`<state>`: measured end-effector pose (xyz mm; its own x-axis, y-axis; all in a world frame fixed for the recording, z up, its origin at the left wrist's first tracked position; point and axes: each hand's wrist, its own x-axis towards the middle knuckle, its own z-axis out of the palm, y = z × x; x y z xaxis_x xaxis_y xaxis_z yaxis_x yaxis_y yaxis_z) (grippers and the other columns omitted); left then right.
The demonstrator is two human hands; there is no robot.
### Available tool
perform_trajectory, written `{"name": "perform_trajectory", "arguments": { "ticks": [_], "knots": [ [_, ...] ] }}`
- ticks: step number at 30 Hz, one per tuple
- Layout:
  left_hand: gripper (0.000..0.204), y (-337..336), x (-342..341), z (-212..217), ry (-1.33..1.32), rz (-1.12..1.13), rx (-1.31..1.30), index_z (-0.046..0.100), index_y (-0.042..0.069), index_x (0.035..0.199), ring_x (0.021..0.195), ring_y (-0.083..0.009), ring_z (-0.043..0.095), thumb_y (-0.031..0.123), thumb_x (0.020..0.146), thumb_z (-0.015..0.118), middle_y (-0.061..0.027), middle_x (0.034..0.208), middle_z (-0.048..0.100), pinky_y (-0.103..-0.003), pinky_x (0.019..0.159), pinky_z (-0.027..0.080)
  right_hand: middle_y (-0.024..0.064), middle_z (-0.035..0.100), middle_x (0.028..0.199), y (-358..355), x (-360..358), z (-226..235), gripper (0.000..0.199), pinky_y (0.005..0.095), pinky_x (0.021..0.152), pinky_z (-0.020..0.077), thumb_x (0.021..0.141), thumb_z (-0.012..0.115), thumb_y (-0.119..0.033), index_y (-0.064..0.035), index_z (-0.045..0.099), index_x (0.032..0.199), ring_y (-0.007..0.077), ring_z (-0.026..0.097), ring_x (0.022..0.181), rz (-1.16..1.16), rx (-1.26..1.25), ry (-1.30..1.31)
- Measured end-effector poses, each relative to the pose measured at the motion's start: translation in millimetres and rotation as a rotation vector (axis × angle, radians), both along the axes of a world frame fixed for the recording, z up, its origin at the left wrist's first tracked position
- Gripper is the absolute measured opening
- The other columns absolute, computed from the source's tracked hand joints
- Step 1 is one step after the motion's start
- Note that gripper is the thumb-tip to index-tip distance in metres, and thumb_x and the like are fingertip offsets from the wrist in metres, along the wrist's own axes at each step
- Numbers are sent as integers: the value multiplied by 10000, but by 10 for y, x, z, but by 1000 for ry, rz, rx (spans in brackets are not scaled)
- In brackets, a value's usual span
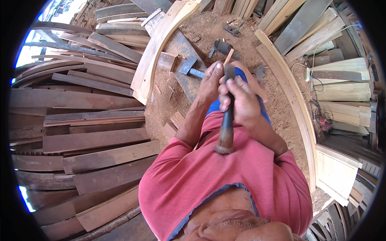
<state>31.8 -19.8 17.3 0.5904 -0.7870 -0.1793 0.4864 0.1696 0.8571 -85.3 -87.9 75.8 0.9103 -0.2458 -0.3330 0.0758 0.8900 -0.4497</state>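
Observation:
A wide chisel [225, 138] is in my right hand [242, 102], with fingers wrapped round its dark shank. Its long handle points back toward my chest, and the flat blade end points away. My left hand [211, 82] is closed, thumb up, on a thin strip of pale wood [228, 56] beside the blade. Whether the blade touches the strip I cannot tell. Just left of my left hand, a hammer [189, 65] with a blue-grey handle lies on a worn board [183, 50]. Next to its head sits a small brown wood block [167, 61].
A curved pale plank [159, 48] stands at the front left. Another long pale board [295, 88] runs along my right. Stacked planks [96, 138] line the left side. Dark tools [225, 47] lie on the sawdust ahead. A cable [311, 80] hangs at the right.

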Motion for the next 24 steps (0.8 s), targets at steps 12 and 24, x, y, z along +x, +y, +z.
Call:
{"name": "perform_trajectory", "arguments": {
  "ticks": [12,24],
  "knots": [
    [248,333,-20,347,-1061,44,130,524,-13,855,583,-313,518,136,1036,444,-152,701,491,-380,545,408,-33,453,737,193,-165,131,173,219,460,386,1051,456,-256,-91,497,1078,41,394,504,61,-58,0],
    [103,475,-232,109,-963,87,122,568,-5,921,591,-334,554,23,984,492,-173,817,574,-377,534,435,-33,422,714,140,-223,191,170,223,454,383,1048,450,-257,-97,502,1073,46,376,495,49,-109,56]
  ]
}}
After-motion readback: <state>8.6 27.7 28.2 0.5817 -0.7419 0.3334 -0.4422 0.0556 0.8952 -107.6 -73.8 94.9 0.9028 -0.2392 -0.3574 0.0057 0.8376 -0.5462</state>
